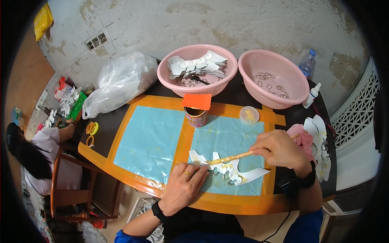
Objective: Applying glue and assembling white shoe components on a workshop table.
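A white cut-out piece (249, 175) with jagged edges and metal rings along it lies on the light blue plastic sheet, smeared yellow in places. My left hand (185, 187) rests on its left end, fingers stretched out flat against it. A thin stick (231, 158) coated in yellowish paste is gripped in my right hand (277, 152), and its tip touches the piece near my left fingertips. Behind the piece stands an open can (196, 117) with an orange card (196, 101) over its rim. A small round tub (249, 116) holds something yellowish.
At the back are a pink basket (164, 77) of white pieces and another pink basket (243, 73) with rings. A plastic bag (121, 77), yellow tape rolls (92, 128), a white bottle (311, 96) and stacked white pieces (322, 154) surround the sheet. Another person (52, 150) sits at left.
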Demonstrator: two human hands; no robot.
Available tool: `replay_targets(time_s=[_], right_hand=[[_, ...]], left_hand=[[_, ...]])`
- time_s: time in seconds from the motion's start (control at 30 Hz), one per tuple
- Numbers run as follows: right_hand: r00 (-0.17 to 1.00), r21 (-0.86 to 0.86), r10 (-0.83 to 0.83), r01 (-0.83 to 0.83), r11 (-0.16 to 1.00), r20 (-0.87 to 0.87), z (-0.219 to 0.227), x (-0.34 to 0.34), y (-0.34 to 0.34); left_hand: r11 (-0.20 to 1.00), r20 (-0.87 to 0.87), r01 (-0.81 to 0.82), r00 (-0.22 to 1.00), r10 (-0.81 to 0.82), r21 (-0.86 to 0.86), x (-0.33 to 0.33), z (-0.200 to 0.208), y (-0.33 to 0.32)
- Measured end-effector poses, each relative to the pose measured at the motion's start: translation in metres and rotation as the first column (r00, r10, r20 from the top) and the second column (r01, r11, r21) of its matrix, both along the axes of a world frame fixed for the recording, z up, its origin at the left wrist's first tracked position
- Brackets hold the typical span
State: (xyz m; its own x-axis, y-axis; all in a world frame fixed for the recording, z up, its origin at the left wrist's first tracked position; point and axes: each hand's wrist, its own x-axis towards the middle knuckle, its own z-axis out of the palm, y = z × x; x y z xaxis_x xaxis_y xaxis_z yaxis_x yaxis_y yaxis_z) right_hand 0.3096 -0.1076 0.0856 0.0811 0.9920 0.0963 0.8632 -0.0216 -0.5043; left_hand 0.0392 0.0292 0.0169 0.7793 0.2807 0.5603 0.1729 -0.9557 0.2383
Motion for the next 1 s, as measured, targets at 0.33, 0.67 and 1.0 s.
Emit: replay_targets(time_s=[0.33,0.67,1.0], right_hand=[[1.000,-0.021,0.026,-0.026,0.999,-0.006,0.0065,0.0056,0.0077],[0.999,-0.037,0.034,-0.035,0.999,-0.035,0.0064,0.0094,0.0050],[0.999,-0.042,0.040,-0.041,0.998,-0.013,0.0092,0.0079,0.0036]], left_hand=[[0.998,-0.045,0.029,0.998,-0.032,-0.060,0.0012,-0.0040,0.0034],[0.994,-0.058,0.026,0.998,-0.032,-0.105,0.0003,-0.0024,0.0013],[0.995,-0.107,0.052,0.992,-0.062,-0.088,0.0066,-0.0001,0.0041]])
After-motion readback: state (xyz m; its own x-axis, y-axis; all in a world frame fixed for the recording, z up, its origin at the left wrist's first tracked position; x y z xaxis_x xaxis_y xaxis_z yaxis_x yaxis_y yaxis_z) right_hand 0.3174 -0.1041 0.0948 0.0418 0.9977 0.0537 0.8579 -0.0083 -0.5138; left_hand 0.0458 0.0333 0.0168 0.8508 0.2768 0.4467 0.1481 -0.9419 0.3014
